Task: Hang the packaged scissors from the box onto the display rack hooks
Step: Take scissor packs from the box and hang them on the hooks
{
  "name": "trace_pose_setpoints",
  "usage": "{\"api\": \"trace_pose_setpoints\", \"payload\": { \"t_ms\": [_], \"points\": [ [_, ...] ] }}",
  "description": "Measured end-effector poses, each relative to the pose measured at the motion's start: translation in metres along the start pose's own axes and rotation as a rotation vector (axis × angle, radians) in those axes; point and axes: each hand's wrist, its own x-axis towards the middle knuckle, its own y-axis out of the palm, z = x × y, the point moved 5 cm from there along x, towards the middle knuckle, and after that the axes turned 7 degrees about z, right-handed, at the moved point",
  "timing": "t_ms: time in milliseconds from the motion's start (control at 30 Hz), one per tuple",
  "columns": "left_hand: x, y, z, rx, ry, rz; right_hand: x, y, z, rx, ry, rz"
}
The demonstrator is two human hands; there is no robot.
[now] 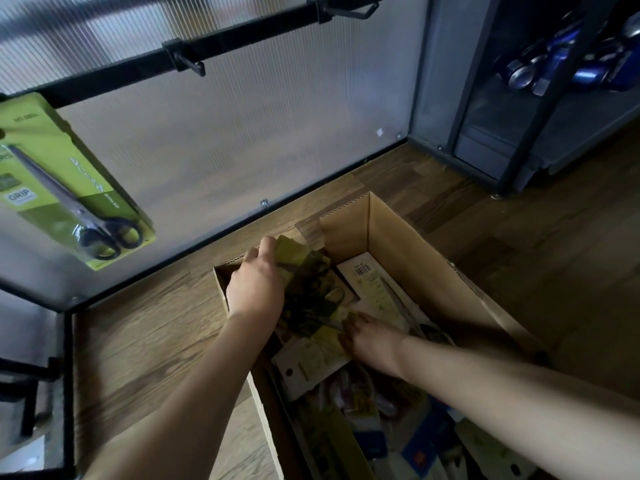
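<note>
One pack up, plenty still in the box

One green scissors pack (74, 188) already hangs on the rack's left; two hooks (189, 63) are bare. Left hand (256, 282) grips a green pack (304, 271) inside the cardboard box (415, 251), right hand (372, 342) seems to pinch its lower end. More packs underneath.

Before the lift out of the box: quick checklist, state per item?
1. Left hand grips the green scissors pack at its top edge: ok.
2. Right hand on the pack's lower end: touching, grip cannot tell.
3. Pack free of the other packs in the cardboard box: cannot tell, they overlap.
4. Free hook on the rack: ok, middle hook and right hook are bare.
5. Hung scissors pack clear of those hooks: ok, it hangs far left.
</note>
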Motion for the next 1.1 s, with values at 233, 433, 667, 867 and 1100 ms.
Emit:
{"api": "trace_pose_setpoints", "payload": {
  "t_ms": [233,433,667,867,1100],
  "points": [
    [-0.005,0.0,0.006,-0.127,-0.021,0.043,-0.023,-0.016,0.005,0.016,-0.123,-0.065],
    [-0.004,-0.02,-0.001,-0.219,0.084,-0.01,-0.06,-0.067,-0.02,0.309,0.019,-0.194],
    [-0.01,-0.082,-0.017,-0.267,0.189,-0.26,-0.095,-0.114,-0.071,0.694,0.249,-0.418],
    [-0.017,-0.135,-0.004,-0.494,0.152,-0.448,-0.117,-0.163,-0.082,0.641,0.281,-0.514],
    [-0.044,-0.185,0.021,-0.661,0.118,-0.593,-0.122,-0.234,-0.069,0.525,0.282,-0.588]
  ]
}}
